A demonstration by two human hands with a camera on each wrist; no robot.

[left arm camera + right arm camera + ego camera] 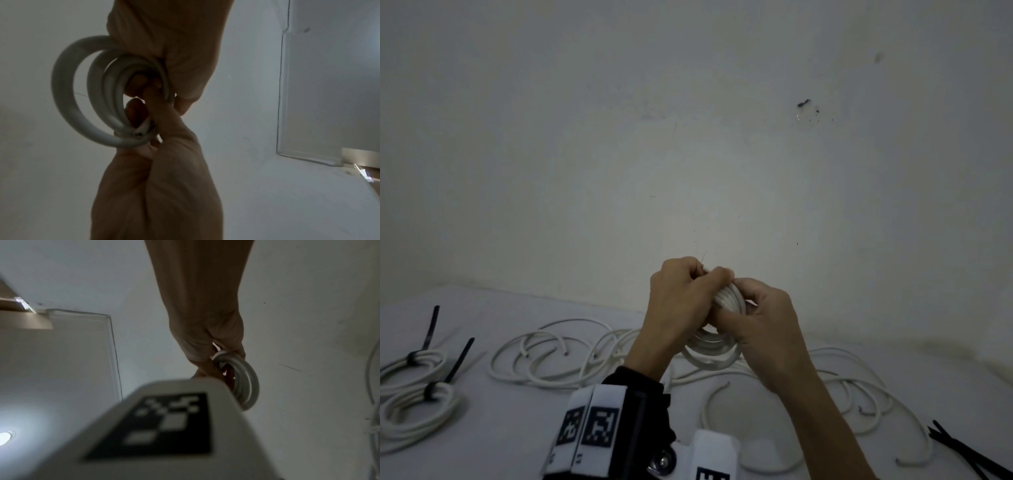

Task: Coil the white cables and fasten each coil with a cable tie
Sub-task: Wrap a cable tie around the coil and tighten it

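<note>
White cables (pixel 571 356) lay loose across the middle of the bench (pixel 517 428), and more sprawled toward its right edge, so I judged plenty was left. Two tied coils (pixel 414 394) sat at the left edge, black ties sticking up: those looked done. Spare cable ties (pixel 962 452) waited at the near right corner. Up above the bench's middle I had the small coil (pixel 717 346), several tight white loops, one cut end showing. My left hand (pixel 681 301) and right hand (pixel 767 325) both curled round it, pinching the loops together. No tie on it yet.
</note>
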